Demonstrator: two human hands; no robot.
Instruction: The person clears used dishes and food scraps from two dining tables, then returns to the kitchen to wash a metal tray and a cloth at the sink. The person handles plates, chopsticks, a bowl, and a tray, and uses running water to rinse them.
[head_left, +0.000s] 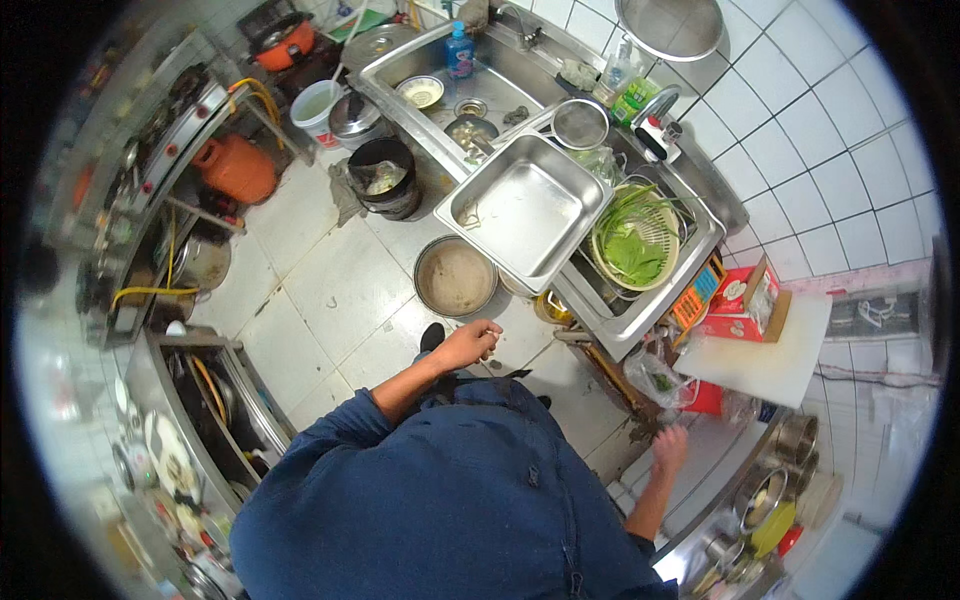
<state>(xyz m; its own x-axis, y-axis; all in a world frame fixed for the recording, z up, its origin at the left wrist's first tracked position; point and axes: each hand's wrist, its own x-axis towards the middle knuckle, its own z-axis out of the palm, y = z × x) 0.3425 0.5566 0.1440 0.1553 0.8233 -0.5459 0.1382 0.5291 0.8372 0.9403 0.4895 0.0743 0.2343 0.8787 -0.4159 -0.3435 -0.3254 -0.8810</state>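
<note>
My left hand (474, 345) is held in front of my body with loosely curled fingers, just below a round metal pot (455, 277) on the floor; whether anything small is between the fingers cannot be told. Off to the right, my right hand (670, 448) is slightly blurred, beside the metal counter and below a clear plastic bag (656, 379) with greens in it. A rectangular stainless steel pan (525, 206) rests across the double sink's front edge. To its right, a cream plastic colander (637, 240) in the sink basin holds leafy greens (634, 251).
A black bucket (384, 184) with a bag liner stands on the tiled floor, near a white bucket (315, 105). An orange gas cylinder (238, 171) is under the stove at left. A white cutting board (757, 352) and a red box (742, 304) lie right of the sink (622, 330).
</note>
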